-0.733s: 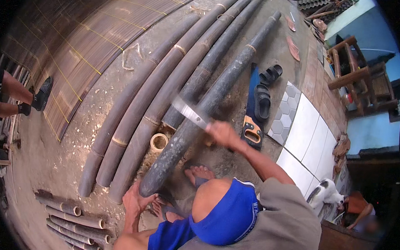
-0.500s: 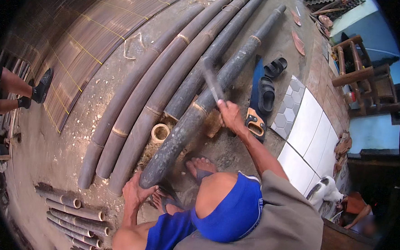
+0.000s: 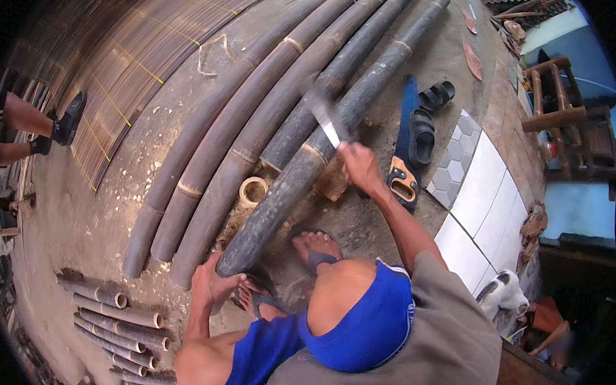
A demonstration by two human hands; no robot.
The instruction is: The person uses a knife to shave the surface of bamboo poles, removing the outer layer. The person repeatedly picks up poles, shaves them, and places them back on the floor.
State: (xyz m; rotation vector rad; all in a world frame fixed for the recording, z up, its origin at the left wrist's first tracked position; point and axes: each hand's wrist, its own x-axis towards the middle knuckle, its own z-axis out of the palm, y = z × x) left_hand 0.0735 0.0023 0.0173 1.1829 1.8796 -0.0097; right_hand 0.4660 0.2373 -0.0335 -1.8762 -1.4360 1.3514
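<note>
A dark, mottled bamboo pole [image 3: 269, 208] slants from my knees toward the far right. My left hand [image 3: 213, 283] is closed round its near end. In my right hand [image 3: 359, 169] is a machete [image 3: 330, 129], its pale blade lying across the pole just beyond a node. Motion smears the far end of that blade, so whether it touches the pole is unclear. Under the pole, beside my right hand, sits a wooden block [image 3: 332, 182]. A short cut bamboo ring [image 3: 254, 191] lies just left of the pole.
Several long bamboo poles [image 3: 216, 156] lie to the left, short bamboo pieces [image 3: 116, 322] at lower left. Right of my hand are a handsaw [image 3: 405, 138], black sandals [image 3: 422, 132] and white tiles [image 3: 471, 194]. A slatted mat [image 3: 129, 78], another person's feet [image 3: 68, 121] and a cat [image 3: 503, 293] are around.
The machete's blade has shifted a little but stays over the pole, blurred in both frames. My left hand keeps its hold on the near end. The whole view has shifted slightly.
</note>
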